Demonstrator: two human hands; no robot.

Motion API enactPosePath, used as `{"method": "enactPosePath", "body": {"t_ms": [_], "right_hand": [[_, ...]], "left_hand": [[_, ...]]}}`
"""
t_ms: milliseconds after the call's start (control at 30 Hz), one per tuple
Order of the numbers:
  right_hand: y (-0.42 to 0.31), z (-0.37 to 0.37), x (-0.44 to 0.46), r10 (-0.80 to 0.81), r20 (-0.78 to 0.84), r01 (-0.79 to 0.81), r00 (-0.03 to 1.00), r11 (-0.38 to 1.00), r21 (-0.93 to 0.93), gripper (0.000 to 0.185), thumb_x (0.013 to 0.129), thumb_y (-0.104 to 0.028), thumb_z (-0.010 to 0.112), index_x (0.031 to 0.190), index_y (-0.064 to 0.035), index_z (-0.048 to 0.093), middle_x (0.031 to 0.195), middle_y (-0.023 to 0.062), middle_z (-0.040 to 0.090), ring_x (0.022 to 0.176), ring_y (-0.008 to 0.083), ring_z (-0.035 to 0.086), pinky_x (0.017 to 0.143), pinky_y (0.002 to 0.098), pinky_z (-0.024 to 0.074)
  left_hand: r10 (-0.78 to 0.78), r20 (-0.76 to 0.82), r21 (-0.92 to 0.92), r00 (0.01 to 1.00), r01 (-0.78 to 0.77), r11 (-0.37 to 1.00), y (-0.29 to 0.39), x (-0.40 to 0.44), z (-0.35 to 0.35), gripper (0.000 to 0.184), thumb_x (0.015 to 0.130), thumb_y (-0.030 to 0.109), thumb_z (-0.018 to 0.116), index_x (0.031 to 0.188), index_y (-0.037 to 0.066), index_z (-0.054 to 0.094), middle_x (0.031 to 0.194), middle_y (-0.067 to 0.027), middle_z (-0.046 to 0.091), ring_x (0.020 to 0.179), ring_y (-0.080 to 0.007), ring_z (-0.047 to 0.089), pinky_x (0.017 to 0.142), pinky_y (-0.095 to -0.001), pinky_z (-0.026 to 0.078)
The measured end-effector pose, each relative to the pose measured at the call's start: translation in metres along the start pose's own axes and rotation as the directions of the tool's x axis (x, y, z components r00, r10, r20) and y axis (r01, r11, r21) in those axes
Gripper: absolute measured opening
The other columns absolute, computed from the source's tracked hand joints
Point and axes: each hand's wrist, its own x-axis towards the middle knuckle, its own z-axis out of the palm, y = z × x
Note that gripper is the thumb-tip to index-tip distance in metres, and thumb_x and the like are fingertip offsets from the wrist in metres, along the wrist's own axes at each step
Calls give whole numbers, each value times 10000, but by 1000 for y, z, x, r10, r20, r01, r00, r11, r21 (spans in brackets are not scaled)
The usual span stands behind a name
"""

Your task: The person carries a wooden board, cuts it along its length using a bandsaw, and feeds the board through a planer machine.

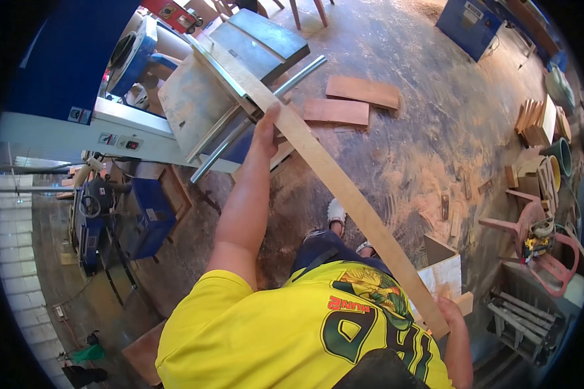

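Observation:
A long, narrow wooden board [344,185] slants from the grey machine table [188,97] at upper left down to my right side. Its far part lies along the metal fence [224,74] on the table. My left hand [268,126] is closed on the board's edge just in front of the table, the fingers partly hidden under it. At the board's near end, beside my yellow shirt, my right hand [451,312] grips it, with some fingers hidden.
Two reddish boards [337,111] lie on the sawdust-strewn floor past the table. A metal rail [302,74] juts from the table front. Right of me are a white-faced wooden box [442,275], a pink plastic chair [525,217] and stacked wood pieces [535,123]. Another blue machine [150,217] stands at left.

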Motion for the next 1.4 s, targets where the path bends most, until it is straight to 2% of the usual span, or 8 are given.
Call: {"method": "enactPosePath", "body": {"t_ms": [100, 167, 367, 567, 700, 767, 967, 1400], "right_hand": [[4, 2, 1, -11, -23, 12, 1000, 999, 34, 338, 934, -330, 575, 1062, -21, 625, 932, 49, 656, 819, 121, 609, 724, 272, 490], [2, 0, 5, -14, -39, 15, 999, 999, 31, 335, 933, -327, 577, 1060, -21, 625, 929, 48, 657, 810, 120, 611, 716, 274, 493], [5, 1, 10, -66, -32, 68, 997, 995, 74, 326, 930, -299, 583, 1070, -7, 623, 945, 56, 661, 809, 134, 624, 713, 281, 505], [0, 1, 14, 19, 1, -19, 1000, 983, 185, 323, 912, -259, 612, 1093, 9, 617, 978, 71, 664, 844, 144, 630, 730, 282, 510], [7, 1, 20, 0, -37, 6, 999, 988, 154, 353, 907, -286, 616, 1098, 11, 620, 977, 72, 665, 839, 150, 633, 727, 285, 513], [6, 3, 20, -7, -50, 14, 999, 990, 139, 363, 907, -300, 615, 1095, 11, 622, 974, 70, 665, 834, 151, 634, 724, 285, 513], [-21, 18, 3, 40, -4, -40, 999, 993, 114, 362, 931, -295, 578, 1121, 9, 622, 996, 78, 664, 839, 143, 632, 727, 281, 511], [-29, 22, 9, -21, 19, 21, 1000, 1000, 16, 378, 946, -334, 545, 1097, 2, 630, 972, 63, 664, 833, 127, 617, 727, 275, 500]], "left_hand": [[-2, -1, -4, 1000, 2, 1000, -1, 4, -2, 666, 801, 572, 605, 1225, 64, 526, 1116, -103, 612, 1028, -231, 599, 937, -397, 464], [28, -68, 30, 997, -26, 999, -2, 7, -2, 593, 840, 536, 560, 1204, 68, 563, 1086, -95, 639, 963, -243, 636, 850, -430, 514], [22, -68, 29, 997, -20, 999, 1, 9, -3, 575, 844, 548, 547, 1180, 84, 600, 1086, -81, 640, 977, -231, 625, 866, -440, 490], [-20, -105, 0, 994, 20, 1000, 2, 9, -2, 546, 865, 537, 527, 1188, 103, 599, 1109, -69, 629, 990, -228, 609, 891, -436, 450], [-40, -69, -11, 997, 39, 999, -5, -5, 3, 528, 876, 502, 538, 1209, 94, 571, 1116, -70, 615, 1018, -227, 594, 892, -439, 450], [-69, -60, 28, 996, 71, 997, -12, -18, 8, 644, 846, 515, 590, 1283, 58, 471, 1177, -106, 581, 1087, -259, 560, 961, -480, 429], [-71, -94, -10, 993, 71, 997, -23, -45, 26, 679, 836, 512, 605, 1296, 39, 443, 1191, -120, 560, 1075, -285, 561, 965, -492, 418], [-41, -74, 3, 996, 41, 999, -23, -33, 17, 713, 801, 530, 616, 1295, 46, 446, 1207, -134, 544, 1087, -287, 554, 961, -496, 424]]}}
